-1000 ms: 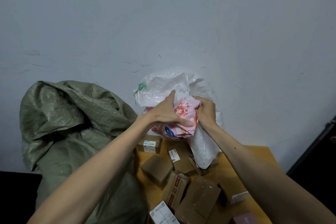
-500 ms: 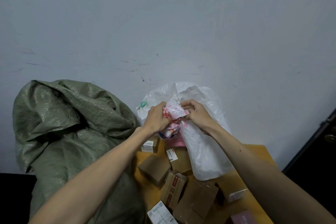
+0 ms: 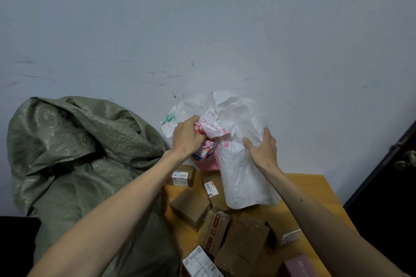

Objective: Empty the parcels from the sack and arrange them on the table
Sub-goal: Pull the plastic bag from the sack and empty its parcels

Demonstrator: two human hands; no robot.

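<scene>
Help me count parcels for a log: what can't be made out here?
Head view only:
- White woven sack: contents hidden by its fabric.
- Pink printed plastic parcel: partly covered by the left hand and sack.
- Brown cardboard box labels: print too small.
- Mauve box: cut off by the bottom edge.

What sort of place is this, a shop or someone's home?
Probably a small parcel-sorting room, though I can't be sure: labelled cardboard boxes crowd a wooden table, a big green sack slumps against a bare scuffed wall, and the left hand grips a pink parcel at a white sack.
</scene>
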